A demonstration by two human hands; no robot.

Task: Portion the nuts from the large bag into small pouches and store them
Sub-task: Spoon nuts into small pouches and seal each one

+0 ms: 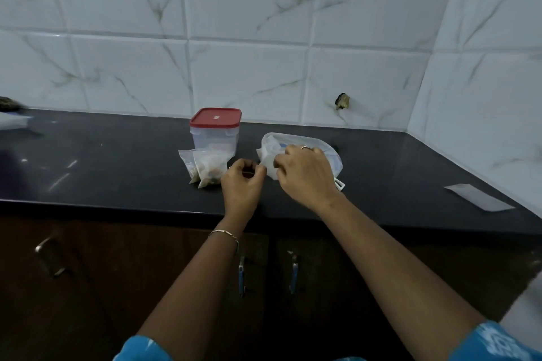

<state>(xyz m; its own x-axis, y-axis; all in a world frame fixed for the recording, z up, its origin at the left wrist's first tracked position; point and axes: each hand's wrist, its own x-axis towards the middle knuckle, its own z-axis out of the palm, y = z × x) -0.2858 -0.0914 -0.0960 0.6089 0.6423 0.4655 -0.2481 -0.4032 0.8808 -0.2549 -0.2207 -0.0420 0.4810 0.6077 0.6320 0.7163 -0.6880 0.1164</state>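
Observation:
A large translucent white bag (328, 152) lies on the dark counter, right of centre. My right hand (305, 176) lies over its near left part, fingers curled and pinching a small clear pouch (269, 168) at its edge. My left hand (242, 184) pinches the same pouch from the left. Two small pouches with nuts (205, 168) lean together left of my hands. Behind them stands a clear plastic container (215, 138) with its red lid on.
The black counter (117, 173) meets a white tiled wall behind and on the right. A flat empty clear pouch (478, 198) lies at the right near the counter's front edge. Dark cupboard doors with metal handles (241, 275) are below.

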